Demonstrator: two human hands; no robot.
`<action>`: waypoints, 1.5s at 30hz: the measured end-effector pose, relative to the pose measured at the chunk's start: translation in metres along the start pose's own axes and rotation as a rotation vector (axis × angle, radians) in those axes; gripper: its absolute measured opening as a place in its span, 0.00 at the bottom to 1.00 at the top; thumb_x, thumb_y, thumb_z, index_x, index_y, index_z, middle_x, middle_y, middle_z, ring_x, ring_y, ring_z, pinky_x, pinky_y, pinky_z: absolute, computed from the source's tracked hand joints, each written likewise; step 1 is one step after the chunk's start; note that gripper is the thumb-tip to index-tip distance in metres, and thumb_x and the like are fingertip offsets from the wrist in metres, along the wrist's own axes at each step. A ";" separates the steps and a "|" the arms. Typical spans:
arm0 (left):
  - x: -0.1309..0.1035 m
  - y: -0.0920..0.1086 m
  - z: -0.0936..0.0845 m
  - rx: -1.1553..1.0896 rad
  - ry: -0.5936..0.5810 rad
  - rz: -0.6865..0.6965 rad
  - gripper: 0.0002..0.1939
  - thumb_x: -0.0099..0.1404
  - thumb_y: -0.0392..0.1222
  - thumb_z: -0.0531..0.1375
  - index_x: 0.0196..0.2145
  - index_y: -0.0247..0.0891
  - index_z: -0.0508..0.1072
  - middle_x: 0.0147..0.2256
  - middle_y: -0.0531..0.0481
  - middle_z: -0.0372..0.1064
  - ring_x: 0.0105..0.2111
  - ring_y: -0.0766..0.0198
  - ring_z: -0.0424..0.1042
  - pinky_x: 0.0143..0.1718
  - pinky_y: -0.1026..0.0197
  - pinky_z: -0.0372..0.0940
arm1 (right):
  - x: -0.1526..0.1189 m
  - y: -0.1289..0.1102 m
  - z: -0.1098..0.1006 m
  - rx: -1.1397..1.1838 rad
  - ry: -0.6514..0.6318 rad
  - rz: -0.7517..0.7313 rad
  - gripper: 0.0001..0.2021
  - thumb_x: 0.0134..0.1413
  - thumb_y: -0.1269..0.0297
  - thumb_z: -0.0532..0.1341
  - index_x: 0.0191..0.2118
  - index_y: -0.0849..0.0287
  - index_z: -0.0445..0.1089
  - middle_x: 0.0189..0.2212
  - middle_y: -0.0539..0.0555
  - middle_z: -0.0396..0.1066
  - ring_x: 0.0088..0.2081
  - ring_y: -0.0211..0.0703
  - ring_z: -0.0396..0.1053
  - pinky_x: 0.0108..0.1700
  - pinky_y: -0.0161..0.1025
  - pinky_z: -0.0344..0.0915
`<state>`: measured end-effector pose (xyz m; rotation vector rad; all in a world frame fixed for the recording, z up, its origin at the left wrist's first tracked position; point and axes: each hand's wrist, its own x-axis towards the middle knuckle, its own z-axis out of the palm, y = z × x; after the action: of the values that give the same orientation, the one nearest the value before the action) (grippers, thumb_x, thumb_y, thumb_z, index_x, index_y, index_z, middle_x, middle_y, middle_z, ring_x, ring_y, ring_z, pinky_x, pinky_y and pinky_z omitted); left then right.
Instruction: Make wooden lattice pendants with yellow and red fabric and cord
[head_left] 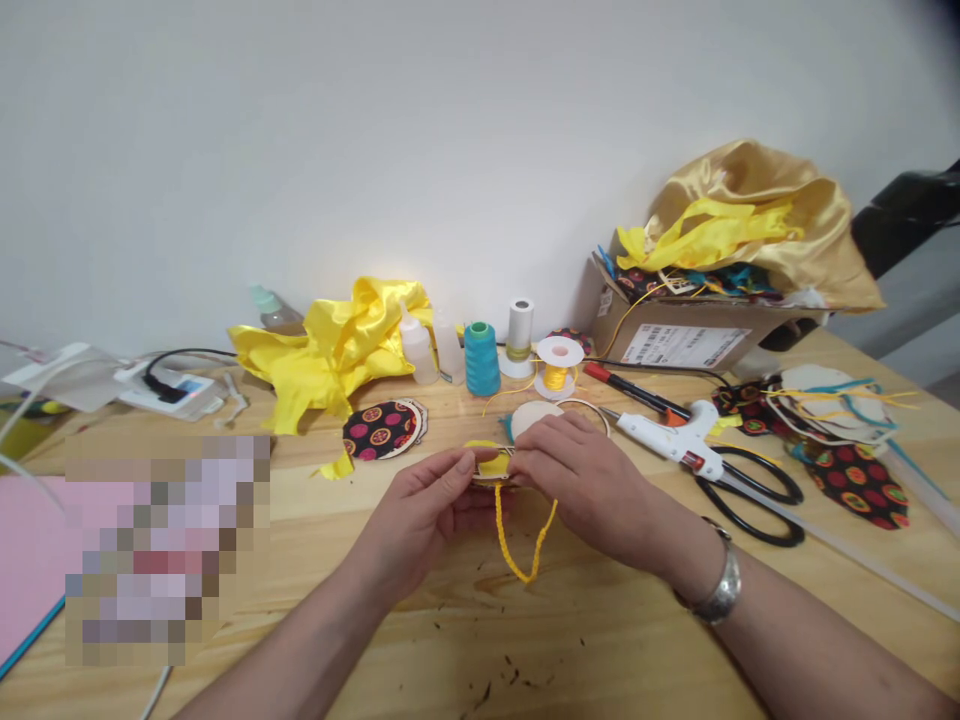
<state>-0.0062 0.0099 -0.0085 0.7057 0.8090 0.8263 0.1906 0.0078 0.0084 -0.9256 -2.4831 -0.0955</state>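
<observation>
Low over the wooden table, both hands meet at a small round yellow-faced piece (491,466) with a pale rim. My left hand (427,510) grips its left edge, thumb on top and fingers underneath. Closed over the right side is my right hand (581,480), its fingertips partly hidden behind the knuckles. From the piece a braided yellow cord (520,575) droops in a loop, rising again beside the right hand; whether that hand also pinches the cord, I cannot tell. Just behind the right hand lies a pale disc (531,418), partly covered.
A white glue gun (667,440) and black-handled scissors (750,495) lie to the right. At the back stand a teal thread spool (481,360), a yellow cord spool (559,368) and a cardboard box (675,335) of fabric. Yellow satin (337,340) and a patterned round (382,430) lie left.
</observation>
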 end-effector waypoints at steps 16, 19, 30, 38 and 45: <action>0.000 0.006 0.000 -0.019 -0.034 -0.005 0.14 0.56 0.39 0.66 0.41 0.36 0.75 0.34 0.42 0.78 0.34 0.57 0.76 0.38 0.57 0.68 | 0.002 0.000 0.002 0.015 0.018 0.000 0.09 0.62 0.72 0.50 0.36 0.61 0.68 0.35 0.54 0.70 0.38 0.41 0.62 0.39 0.40 0.55; -0.001 0.007 0.000 -0.010 -0.021 -0.043 0.22 0.58 0.39 0.64 0.51 0.40 0.70 0.35 0.42 0.78 0.36 0.55 0.77 0.39 0.53 0.68 | 0.001 0.000 0.002 0.016 0.032 -0.006 0.08 0.62 0.72 0.51 0.35 0.61 0.67 0.35 0.54 0.70 0.38 0.41 0.62 0.39 0.40 0.56; 0.003 0.006 0.001 -0.032 0.013 -0.015 0.12 0.55 0.39 0.66 0.37 0.33 0.77 0.33 0.43 0.78 0.33 0.59 0.77 0.38 0.60 0.70 | 0.004 -0.003 0.003 0.007 0.016 0.010 0.09 0.63 0.72 0.50 0.39 0.62 0.68 0.37 0.55 0.70 0.40 0.41 0.63 0.41 0.40 0.58; 0.000 0.012 0.004 -0.037 0.025 -0.017 0.12 0.53 0.42 0.67 0.35 0.34 0.77 0.34 0.42 0.78 0.34 0.56 0.77 0.38 0.57 0.71 | -0.017 0.013 -0.045 -0.147 -0.015 0.241 0.17 0.57 0.79 0.50 0.50 0.62 0.65 0.45 0.59 0.68 0.45 0.45 0.62 0.47 0.43 0.60; -0.001 0.010 0.001 -0.053 -0.039 0.001 0.15 0.52 0.45 0.68 0.35 0.34 0.76 0.34 0.40 0.78 0.35 0.55 0.77 0.36 0.57 0.70 | -0.077 0.068 -0.082 -0.458 -0.394 0.310 0.23 0.51 0.78 0.53 0.51 0.53 0.67 0.47 0.58 0.69 0.44 0.53 0.62 0.39 0.46 0.62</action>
<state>-0.0093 0.0139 0.0002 0.6738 0.7493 0.8295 0.3183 -0.0050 0.0380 -1.6479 -2.6823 -0.4273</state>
